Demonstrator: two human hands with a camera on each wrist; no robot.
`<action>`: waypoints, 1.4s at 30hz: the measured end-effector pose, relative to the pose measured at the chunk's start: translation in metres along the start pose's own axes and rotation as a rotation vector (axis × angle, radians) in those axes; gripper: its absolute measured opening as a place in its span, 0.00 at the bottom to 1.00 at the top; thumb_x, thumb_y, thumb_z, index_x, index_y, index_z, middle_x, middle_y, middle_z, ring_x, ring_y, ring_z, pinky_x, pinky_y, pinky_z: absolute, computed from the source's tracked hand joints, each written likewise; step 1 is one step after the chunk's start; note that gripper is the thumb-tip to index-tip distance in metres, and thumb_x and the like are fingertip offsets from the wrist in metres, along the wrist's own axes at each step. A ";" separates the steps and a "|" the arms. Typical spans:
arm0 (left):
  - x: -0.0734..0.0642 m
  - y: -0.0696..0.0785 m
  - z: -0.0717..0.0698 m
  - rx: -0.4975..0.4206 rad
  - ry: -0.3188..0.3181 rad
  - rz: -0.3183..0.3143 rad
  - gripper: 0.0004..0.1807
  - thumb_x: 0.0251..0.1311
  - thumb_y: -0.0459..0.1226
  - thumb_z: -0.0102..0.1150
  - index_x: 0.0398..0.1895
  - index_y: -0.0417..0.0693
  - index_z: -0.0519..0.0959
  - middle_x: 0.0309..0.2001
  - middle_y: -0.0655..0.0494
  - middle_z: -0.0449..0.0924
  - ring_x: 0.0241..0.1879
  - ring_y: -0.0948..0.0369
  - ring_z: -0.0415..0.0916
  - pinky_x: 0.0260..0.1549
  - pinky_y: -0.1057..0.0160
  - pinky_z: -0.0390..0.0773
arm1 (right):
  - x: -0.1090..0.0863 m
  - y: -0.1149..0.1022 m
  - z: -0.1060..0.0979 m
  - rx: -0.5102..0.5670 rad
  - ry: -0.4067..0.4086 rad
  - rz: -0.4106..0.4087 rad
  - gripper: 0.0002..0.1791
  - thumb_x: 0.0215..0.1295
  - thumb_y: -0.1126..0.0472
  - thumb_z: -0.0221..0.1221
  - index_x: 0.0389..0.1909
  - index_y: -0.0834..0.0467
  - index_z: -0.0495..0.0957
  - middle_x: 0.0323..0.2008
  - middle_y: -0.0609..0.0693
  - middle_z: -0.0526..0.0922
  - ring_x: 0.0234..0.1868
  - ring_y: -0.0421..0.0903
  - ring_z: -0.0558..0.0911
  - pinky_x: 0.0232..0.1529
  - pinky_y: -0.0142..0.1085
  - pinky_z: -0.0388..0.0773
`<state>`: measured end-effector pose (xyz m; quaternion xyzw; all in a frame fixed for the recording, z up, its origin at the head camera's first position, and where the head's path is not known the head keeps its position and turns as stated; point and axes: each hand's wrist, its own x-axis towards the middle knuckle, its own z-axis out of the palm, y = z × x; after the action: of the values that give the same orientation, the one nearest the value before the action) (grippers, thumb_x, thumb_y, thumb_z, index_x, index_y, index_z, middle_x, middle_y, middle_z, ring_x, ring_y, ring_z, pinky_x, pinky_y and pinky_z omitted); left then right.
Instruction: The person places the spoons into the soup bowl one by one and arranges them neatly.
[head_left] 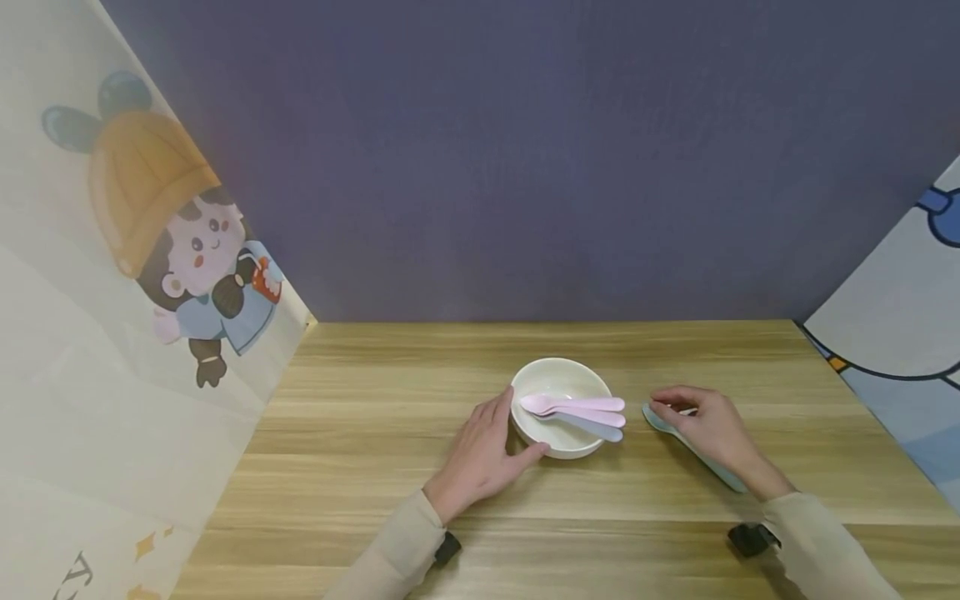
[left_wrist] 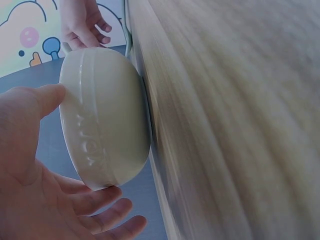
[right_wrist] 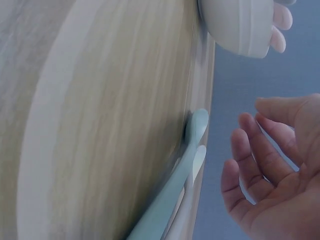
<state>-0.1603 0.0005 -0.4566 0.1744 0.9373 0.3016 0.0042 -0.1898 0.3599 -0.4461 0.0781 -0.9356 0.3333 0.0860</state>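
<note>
A plain blue-grey panel [head_left: 525, 158] rises behind the wood-grain worktop [head_left: 390, 392]. The left side panel [head_left: 45, 292] bears a cartoon child [head_left: 202, 250] in an orange hat, and the right side panel [head_left: 885, 317] shows part of a blue-and-white cartoon print. Two pale-sleeved forearms reach in from the near edge, each with a black wrist-worn device [head_left: 447, 548] below the cuff.

The left hand [head_left: 483, 454] has the white bowl [head_left: 555, 375] in its grip: the thumb meets the near rim and the fingers lie around the left side, the bowl standing upright on the worktop. The right hand [head_left: 712, 427] is released, fingers loosely bent and holding nothing, thumb tip close to the index finger.

Directly below the right grip, on the worktop to the right of the bowl, lies a mint-green spoon [right_wrist: 167, 199], with a paler spoon [right_wrist: 199, 159] close alongside. The right wrist view shows a gap between fingers and spoons. The mint handle slants toward the person and to the right.

Three spoons rest in the bowl, handles jutting over its right rim: an upper pink spoon [head_left: 600, 404], a second pink spoon [head_left: 600, 417] and a lavender-grey spoon [head_left: 596, 428] nearest the person. Small raised decoration marks the bowl's outer wall.
</note>
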 end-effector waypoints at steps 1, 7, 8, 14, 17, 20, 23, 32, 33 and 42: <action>0.000 0.000 0.000 -0.001 -0.001 -0.002 0.57 0.69 0.68 0.58 0.86 0.40 0.52 0.81 0.41 0.63 0.78 0.44 0.65 0.78 0.43 0.68 | 0.000 0.001 -0.001 -0.001 0.001 -0.001 0.14 0.72 0.55 0.69 0.50 0.59 0.91 0.46 0.55 0.93 0.39 0.31 0.83 0.36 0.27 0.81; 0.000 -0.001 0.001 -0.004 -0.002 -0.009 0.57 0.68 0.68 0.58 0.86 0.41 0.52 0.81 0.41 0.63 0.78 0.44 0.65 0.78 0.43 0.68 | -0.003 0.005 -0.005 -0.015 0.016 -0.019 0.12 0.71 0.56 0.70 0.49 0.59 0.91 0.46 0.56 0.93 0.39 0.31 0.83 0.36 0.27 0.81; 0.000 -0.001 0.001 -0.004 -0.002 -0.009 0.57 0.68 0.68 0.57 0.86 0.41 0.52 0.81 0.41 0.63 0.78 0.44 0.65 0.78 0.43 0.68 | -0.004 0.006 -0.006 -0.017 0.017 -0.020 0.12 0.72 0.56 0.69 0.49 0.58 0.91 0.46 0.56 0.93 0.39 0.29 0.83 0.36 0.27 0.81; 0.001 0.001 0.001 0.008 -0.007 -0.011 0.57 0.69 0.69 0.56 0.87 0.42 0.51 0.82 0.42 0.63 0.79 0.45 0.64 0.78 0.44 0.68 | -0.005 0.012 -0.011 -0.022 0.024 0.003 0.11 0.72 0.55 0.69 0.48 0.57 0.91 0.45 0.55 0.93 0.38 0.22 0.79 0.35 0.26 0.80; 0.001 0.000 0.001 0.014 -0.007 -0.009 0.57 0.69 0.69 0.56 0.87 0.42 0.51 0.81 0.42 0.63 0.78 0.45 0.65 0.78 0.44 0.68 | -0.007 0.016 -0.013 -0.040 0.026 0.019 0.11 0.72 0.55 0.69 0.48 0.57 0.91 0.44 0.55 0.93 0.39 0.27 0.80 0.34 0.27 0.80; 0.001 0.000 0.001 0.012 -0.007 -0.008 0.57 0.69 0.69 0.56 0.87 0.42 0.51 0.82 0.42 0.63 0.79 0.45 0.65 0.78 0.44 0.68 | -0.010 0.019 -0.014 -0.059 0.027 0.021 0.11 0.71 0.56 0.70 0.48 0.56 0.92 0.44 0.55 0.93 0.40 0.30 0.82 0.34 0.28 0.80; 0.001 0.000 0.001 0.009 -0.003 -0.006 0.57 0.69 0.68 0.57 0.86 0.42 0.52 0.81 0.42 0.63 0.78 0.45 0.65 0.78 0.44 0.68 | -0.012 0.024 -0.014 -0.063 0.032 0.012 0.10 0.70 0.57 0.71 0.47 0.57 0.92 0.44 0.56 0.93 0.38 0.26 0.80 0.34 0.27 0.80; 0.000 0.001 0.000 0.010 -0.003 -0.010 0.57 0.69 0.68 0.58 0.86 0.42 0.52 0.81 0.42 0.63 0.78 0.45 0.65 0.77 0.44 0.69 | -0.016 0.034 -0.020 -0.067 0.043 0.014 0.10 0.69 0.59 0.71 0.46 0.59 0.91 0.42 0.58 0.93 0.36 0.18 0.76 0.32 0.26 0.78; 0.000 0.001 0.000 0.009 -0.003 -0.010 0.57 0.69 0.68 0.58 0.86 0.42 0.52 0.81 0.42 0.63 0.78 0.45 0.65 0.77 0.44 0.69 | -0.016 0.035 -0.021 -0.068 0.031 0.024 0.10 0.70 0.58 0.70 0.47 0.59 0.91 0.43 0.58 0.93 0.37 0.18 0.75 0.32 0.26 0.78; -0.001 0.001 0.000 0.010 -0.003 -0.008 0.56 0.69 0.68 0.57 0.87 0.43 0.51 0.82 0.42 0.63 0.79 0.44 0.64 0.78 0.44 0.68 | -0.019 0.042 -0.022 -0.097 0.010 0.051 0.10 0.70 0.59 0.70 0.46 0.61 0.91 0.43 0.59 0.93 0.36 0.20 0.76 0.33 0.26 0.77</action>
<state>-0.1594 0.0012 -0.4561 0.1713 0.9395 0.2965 0.0056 -0.1772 0.4081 -0.4593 0.0483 -0.9519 0.2902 0.0859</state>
